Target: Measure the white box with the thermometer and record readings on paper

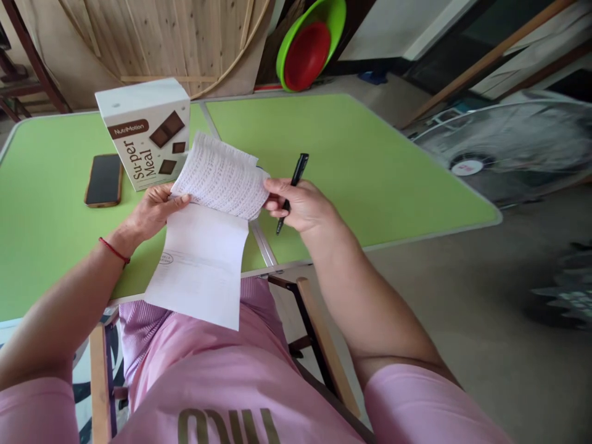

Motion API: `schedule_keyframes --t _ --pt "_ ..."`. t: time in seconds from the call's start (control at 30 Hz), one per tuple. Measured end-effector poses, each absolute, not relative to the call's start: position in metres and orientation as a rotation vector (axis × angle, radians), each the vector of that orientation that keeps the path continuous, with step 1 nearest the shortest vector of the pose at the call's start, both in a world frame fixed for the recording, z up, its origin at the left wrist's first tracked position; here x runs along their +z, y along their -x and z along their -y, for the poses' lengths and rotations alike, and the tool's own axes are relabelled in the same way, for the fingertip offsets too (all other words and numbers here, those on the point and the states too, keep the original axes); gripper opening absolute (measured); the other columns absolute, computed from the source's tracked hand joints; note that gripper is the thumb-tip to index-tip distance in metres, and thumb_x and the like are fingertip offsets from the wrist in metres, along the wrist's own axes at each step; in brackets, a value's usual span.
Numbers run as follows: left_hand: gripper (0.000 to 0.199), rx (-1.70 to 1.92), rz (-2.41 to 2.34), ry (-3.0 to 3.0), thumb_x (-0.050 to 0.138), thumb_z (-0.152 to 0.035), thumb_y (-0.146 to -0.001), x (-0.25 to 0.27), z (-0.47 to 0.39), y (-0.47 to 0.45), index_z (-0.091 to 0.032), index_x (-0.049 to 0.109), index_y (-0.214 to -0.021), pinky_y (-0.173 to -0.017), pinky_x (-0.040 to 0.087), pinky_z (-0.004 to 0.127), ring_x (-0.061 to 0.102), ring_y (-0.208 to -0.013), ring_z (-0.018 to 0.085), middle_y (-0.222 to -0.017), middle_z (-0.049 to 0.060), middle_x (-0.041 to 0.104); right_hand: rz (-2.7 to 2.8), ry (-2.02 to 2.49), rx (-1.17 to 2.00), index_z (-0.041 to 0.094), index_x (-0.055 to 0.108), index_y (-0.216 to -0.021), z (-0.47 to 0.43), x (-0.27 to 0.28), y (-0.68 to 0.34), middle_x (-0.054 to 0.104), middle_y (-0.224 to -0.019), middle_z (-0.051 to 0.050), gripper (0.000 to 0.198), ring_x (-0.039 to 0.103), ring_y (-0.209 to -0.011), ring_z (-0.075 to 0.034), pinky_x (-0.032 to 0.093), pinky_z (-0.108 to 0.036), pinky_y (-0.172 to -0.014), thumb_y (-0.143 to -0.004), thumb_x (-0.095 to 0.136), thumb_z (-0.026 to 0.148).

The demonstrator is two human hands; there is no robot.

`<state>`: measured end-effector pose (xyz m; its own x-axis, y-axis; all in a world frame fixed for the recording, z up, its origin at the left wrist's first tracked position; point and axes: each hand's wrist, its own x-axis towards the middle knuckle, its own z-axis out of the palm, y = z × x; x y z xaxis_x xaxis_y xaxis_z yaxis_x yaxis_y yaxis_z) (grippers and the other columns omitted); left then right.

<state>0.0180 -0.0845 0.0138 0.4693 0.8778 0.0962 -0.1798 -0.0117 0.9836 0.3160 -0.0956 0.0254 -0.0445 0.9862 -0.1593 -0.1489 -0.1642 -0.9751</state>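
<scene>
A notebook is held up over the table's near edge. Its upper pages are covered in handwriting and curl over, while the lower page is mostly blank with a small oval print at its left. My left hand is closed on the left side of the notebook near the fold, thumb on top. My right hand pinches the right edge of the written pages between thumb and fingers. A black pen also sits in that hand, slanting between the fingers.
A white Su-per Meal box stands on the green folding table, beyond my left hand. Left of the box lies a phone. A fan stands to the right; green and red basins lean behind the table.
</scene>
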Motion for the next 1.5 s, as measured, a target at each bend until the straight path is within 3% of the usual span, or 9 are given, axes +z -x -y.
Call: schedule_keyframes --t 0.13,0.23,0.4,0.77,0.9,1.07,1.23,1.33,1.5 --pt "0.078 1.013 -0.688 -1.568 0.100 -0.055 -0.071 0.008 0.080 -0.020 -0.022 0.070 -0.135 -0.097 0.065 0.043 0.073 -0.116 0.033 -0.127 0.011 0.074 1.091 1.137 1.274 0.022 0.058 -0.067 0.097 0.043 -0.313 0.055 -0.062 0.005 0.041 0.044 -0.048 -0.006 0.025 -0.020 -0.037 -0.057 0.097 0.028" --pt "0.111 1.059 -0.668 -1.837 0.096 -0.061 -0.075 -0.004 0.075 -0.021 -0.023 0.042 -0.164 -0.127 0.042 0.060 0.040 -0.157 0.046 -0.167 0.018 0.045 1.207 1.111 1.034 0.024 0.066 -0.081 0.099 0.057 -0.313 0.059 -0.065 0.005 0.031 0.049 -0.049 -0.009 0.032 -0.024 -0.040 -0.064 0.092 0.022" --pt "0.131 1.077 -0.740 -2.031 0.088 -0.064 -0.083 -0.019 0.065 -0.018 -0.028 0.002 -0.175 -0.137 0.022 0.060 0.012 -0.168 0.044 -0.183 0.015 0.008 1.319 1.060 0.784 0.028 0.072 -0.094 0.100 0.051 -0.312 0.061 -0.067 0.005 0.030 0.056 -0.054 -0.014 0.044 -0.028 -0.046 -0.069 0.087 0.019" --pt "0.121 1.092 -0.880 -1.938 0.086 -0.049 -0.087 -0.020 0.063 -0.011 -0.036 0.003 -0.174 -0.128 0.042 0.060 0.016 -0.168 0.044 -0.182 0.013 0.017 1.792 0.719 -0.301 0.030 0.077 -0.095 0.128 0.017 -0.303 0.076 -0.082 0.000 0.024 0.070 -0.068 -0.017 0.058 -0.032 -0.059 -0.093 0.068 0.008" --pt "0.110 0.992 -0.860 -1.988 0.090 -0.053 -0.083 -0.004 0.072 -0.005 -0.027 0.029 -0.171 -0.125 0.044 0.063 0.033 -0.161 0.046 -0.175 0.017 0.034 1.913 0.436 -0.536 0.028 0.074 -0.088 0.158 0.013 -0.305 0.080 -0.083 0.002 0.024 0.071 -0.068 -0.015 0.058 -0.028 -0.056 -0.096 0.068 0.007" --pt "0.061 0.587 -0.897 -2.442 0.080 -0.033 -0.093 0.018 0.092 0.003 -0.036 0.062 -0.152 -0.131 0.029 0.070 0.015 -0.167 0.050 -0.184 0.006 0.010 2.145 0.452 -0.407 0.022 0.066 -0.081 0.186 0.004 -0.317 0.086 -0.100 -0.005 0.028 0.076 -0.080 -0.015 0.062 -0.027 -0.063 -0.104 0.056 0.008" --pt "0.089 0.581 -0.927 -2.525 0.083 -0.015 -0.083 0.006 0.115 0.001 -0.041 0.048 -0.161 -0.121 0.047 0.069 0.034 -0.159 0.053 -0.184 0.007 -0.008 2.086 0.559 -0.121 0.023 0.067 -0.097 0.202 -0.016 -0.327 0.086 -0.110 -0.012 0.015 0.081 -0.081 -0.019 0.064 -0.029 -0.060 -0.106 0.055 0.021" --pt "0.098 0.620 -0.968 -2.469 0.083 -0.013 -0.083 -0.002 0.133 0.000 -0.040 0.037 -0.165 -0.110 0.058 0.067 0.042 -0.154 0.052 -0.183 0.014 -0.002 1.938 0.648 0.153 0.028 0.060 -0.097 0.207 -0.026 -0.326 0.085 -0.112 -0.009 0.008 0.084 -0.087 -0.023 0.067 -0.033 -0.060 -0.100 0.067 0.029" --pt "0.058 1.031 -1.184 -2.442 0.087 -0.023 -0.080 0.002 0.155 -0.010 -0.027 0.056 -0.130 -0.112 0.056 0.060 0.049 -0.145 0.041 -0.155 0.018 0.042 1.797 0.819 0.167 0.030 0.070 -0.092 0.212 -0.026 -0.324 0.081 -0.106 -0.005 0.009 0.082 -0.080 -0.024 0.068 -0.037 -0.064 -0.089 0.074 0.023"
